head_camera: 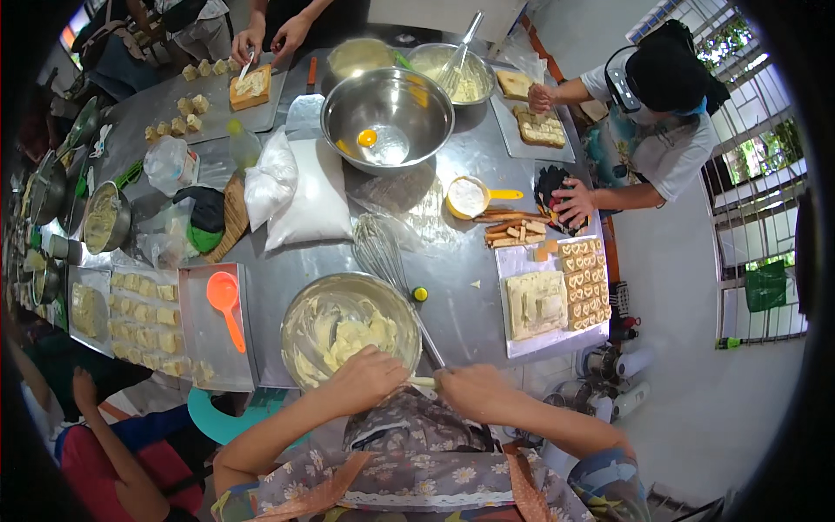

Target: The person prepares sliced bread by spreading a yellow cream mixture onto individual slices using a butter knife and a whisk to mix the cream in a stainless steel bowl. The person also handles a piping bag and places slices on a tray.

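Observation:
A steel mixing bowl (306, 293) with pale yellow cream (362, 336) inside stands at the table's edge before me. My left hand (372, 375) is at the bowl's near rim, over one end of a pale, narrow thing (423, 381), perhaps a spatula. My right hand (473, 391) is closed around the other end of it, right of the bowl. Between and under the hands part of it is hidden. Beyond the bowl lies a large wire whisk (381, 251), its handle reaching down towards my right hand. A small yellow-capped bottle (419, 294) is beside that handle.
A large steel bowl (333, 117) holds an egg yolk (367, 138). Bags of white powder (310, 196) lie left of centre, and a yellow measuring cup (466, 199) right. A tray of cut cakes (505, 261) is at right; another person (652, 117) works there. An orange scoop (224, 293) lies left.

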`<state>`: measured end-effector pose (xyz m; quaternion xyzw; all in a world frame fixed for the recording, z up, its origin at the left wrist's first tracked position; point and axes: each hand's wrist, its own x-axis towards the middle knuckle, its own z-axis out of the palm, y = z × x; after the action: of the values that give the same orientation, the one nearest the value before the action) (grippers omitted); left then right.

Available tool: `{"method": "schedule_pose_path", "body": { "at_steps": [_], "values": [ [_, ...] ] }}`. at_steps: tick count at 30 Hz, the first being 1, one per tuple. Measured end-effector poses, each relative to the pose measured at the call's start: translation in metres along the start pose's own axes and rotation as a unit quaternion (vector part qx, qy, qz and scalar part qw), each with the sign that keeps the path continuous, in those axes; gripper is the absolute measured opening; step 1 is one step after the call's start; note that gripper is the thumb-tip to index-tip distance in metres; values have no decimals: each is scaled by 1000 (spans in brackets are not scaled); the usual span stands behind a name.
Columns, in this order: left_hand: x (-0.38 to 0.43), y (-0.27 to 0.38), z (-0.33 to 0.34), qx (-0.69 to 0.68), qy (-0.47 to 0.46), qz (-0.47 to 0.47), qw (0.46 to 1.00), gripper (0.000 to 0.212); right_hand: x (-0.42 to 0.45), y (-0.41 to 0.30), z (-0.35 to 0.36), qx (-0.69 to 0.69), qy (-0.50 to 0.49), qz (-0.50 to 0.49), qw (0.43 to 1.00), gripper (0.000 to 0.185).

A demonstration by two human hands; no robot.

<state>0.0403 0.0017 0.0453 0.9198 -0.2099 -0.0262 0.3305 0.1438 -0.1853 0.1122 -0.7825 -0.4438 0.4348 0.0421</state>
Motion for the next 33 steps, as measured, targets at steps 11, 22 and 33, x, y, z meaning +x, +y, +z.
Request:
{"method": "schedule_pose_path", "body": {
  "at_steps": [11, 22, 33],
  "values": [
    [-19, 46, 18, -134, 350, -267, 888, 28, 35, 17, 79, 248, 107, 54, 961, 32],
    [-16, 81, 74, -652, 426, -384, 495, 38, 50, -3, 87, 391, -8, -38, 920, 29],
    [12, 82, 120, -611, 480, -413, 475, 32, 56, 8, 100, 218, 94, -114, 965, 27]
  ]
}}
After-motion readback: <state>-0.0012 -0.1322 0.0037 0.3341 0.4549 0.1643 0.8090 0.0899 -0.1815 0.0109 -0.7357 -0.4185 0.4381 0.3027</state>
